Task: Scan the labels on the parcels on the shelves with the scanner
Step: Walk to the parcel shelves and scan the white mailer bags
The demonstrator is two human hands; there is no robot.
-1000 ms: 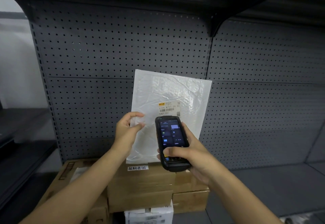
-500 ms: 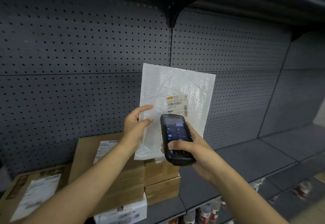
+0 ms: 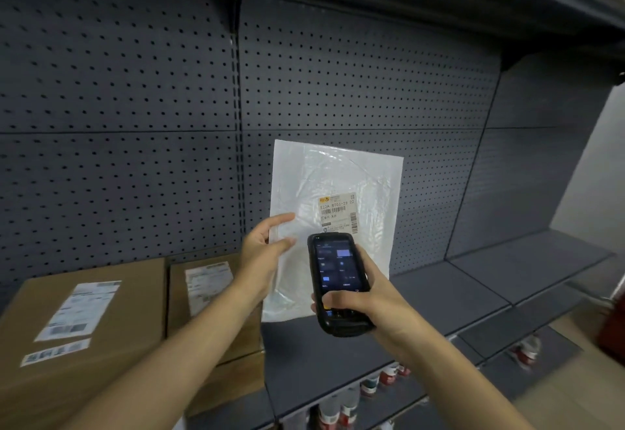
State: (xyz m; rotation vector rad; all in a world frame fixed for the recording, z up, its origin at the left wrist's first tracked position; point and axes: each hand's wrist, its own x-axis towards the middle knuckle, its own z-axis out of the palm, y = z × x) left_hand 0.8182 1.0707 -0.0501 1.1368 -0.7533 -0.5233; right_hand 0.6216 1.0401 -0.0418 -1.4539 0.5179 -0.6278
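Far left: two brown cartons [image 3: 84,321] are sitting on the shelf [image 3: 439,294] with their shipping labels [image 3: 79,309] facing up. That way a scanner can read them from above without anything being lifted.

Centre-left: your left hand [image 3: 267,254] is pinching the left edge of the white poly mailer [image 3: 334,227], thumb in front and fingers curled behind. You are standing the mailer upright in front of the pegboard back panel [image 3: 338,74], so its flat face is squaring up to you. Its lower edge is coming down near the shelf; whether it is resting there I cannot tell, since the scanner covers that corner.

Centre: the mailer's label [image 3: 338,210] is sitting high on the right half, barcode side out and clear of your fingers.

Centre-right: your right hand [image 3: 365,301] is wrapping closed around the lower body of the handheld scanner [image 3: 338,281], thumb lying across the keys below the lit screen. The scanner's top end is pointing up at the label, just beneath it. That looks like aiming for a read.

Lower right: bottles [image 3: 382,377] are standing on the shelf below, blurred.
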